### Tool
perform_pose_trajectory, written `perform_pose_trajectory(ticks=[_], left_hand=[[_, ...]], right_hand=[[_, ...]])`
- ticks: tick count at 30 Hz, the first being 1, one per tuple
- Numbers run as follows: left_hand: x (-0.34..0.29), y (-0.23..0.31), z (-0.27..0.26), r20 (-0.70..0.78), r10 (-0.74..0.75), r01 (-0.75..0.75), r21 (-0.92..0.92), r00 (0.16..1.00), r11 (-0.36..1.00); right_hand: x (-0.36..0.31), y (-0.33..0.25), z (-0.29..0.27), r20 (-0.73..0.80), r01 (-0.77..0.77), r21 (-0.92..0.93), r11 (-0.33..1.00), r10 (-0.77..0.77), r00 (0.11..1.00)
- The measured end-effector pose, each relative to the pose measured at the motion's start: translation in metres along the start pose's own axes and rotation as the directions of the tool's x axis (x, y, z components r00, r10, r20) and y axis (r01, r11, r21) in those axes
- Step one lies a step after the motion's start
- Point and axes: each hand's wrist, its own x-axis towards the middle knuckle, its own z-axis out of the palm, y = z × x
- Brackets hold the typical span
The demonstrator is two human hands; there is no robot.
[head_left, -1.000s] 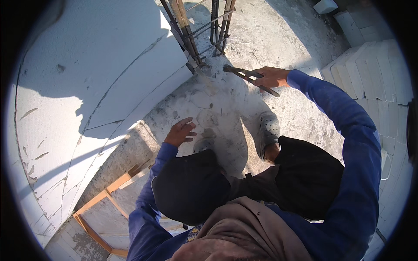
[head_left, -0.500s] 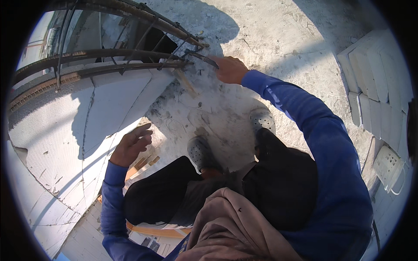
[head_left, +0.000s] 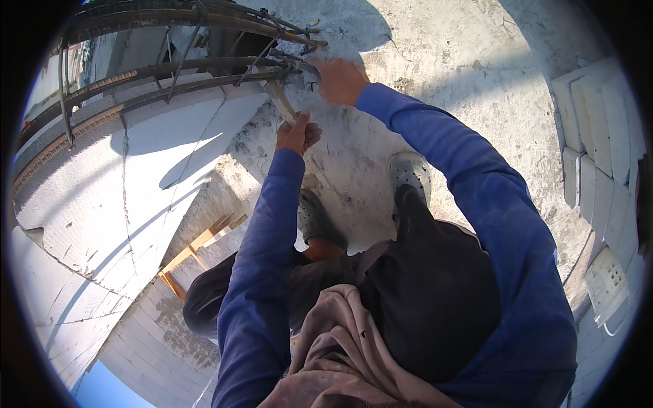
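My left hand (head_left: 297,133) is closed around the lower end of a pale wooden stick (head_left: 280,100). The stick's upper end meets the end of the rebar cage (head_left: 197,66), where it is partly hidden. To the right of it, my right hand (head_left: 338,80) is closed on a dark metal hand tool (head_left: 313,70) that looks like pliers. The tool's head is at the rod ends of the cage; its jaws are too small to make out. The cage, of long ribbed bars with ties across them, lies along the top of a white block wall (head_left: 156,143).
Stacked white blocks (head_left: 598,129) stand at the right, with a pale perforated panel (head_left: 607,280) below them. Wooden pieces (head_left: 194,251) lie beside the wall at the left. My grey clogs (head_left: 410,175) rest on a rough concrete surface (head_left: 462,122).
My left hand has moved up and right from above the wall, and has taken hold of the wooden stick. My right hand has shifted slightly up and left with the tool.
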Motion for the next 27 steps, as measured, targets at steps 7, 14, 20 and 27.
perform_pose_trajectory(ticks=[7, 14, 20, 27], left_hand=[[-0.006, 0.012, 0.001, -0.070, -0.023, 0.022, -0.019, 0.997, 1.000], [0.003, 0.000, -0.006, -0.025, 0.044, -0.044, 0.002, 0.999, 0.999], [0.010, -0.004, -0.008, -0.010, 0.061, -0.060, 0.028, 0.998, 0.998], [0.008, -0.003, -0.005, -0.032, 0.063, -0.062, 0.041, 0.998, 0.997]], right_hand=[[0.018, 0.019, 0.010, 0.038, 0.071, 0.060, 0.996, -0.074, 0.997], [0.021, 0.012, -0.004, 0.059, 0.083, -0.080, 0.993, -0.078, 0.995], [0.030, 0.015, -0.018, 0.114, 0.086, -0.092, 0.992, -0.076, 0.991], [0.033, 0.022, -0.020, 0.063, 0.177, -0.266, 0.948, -0.166, 0.984]])
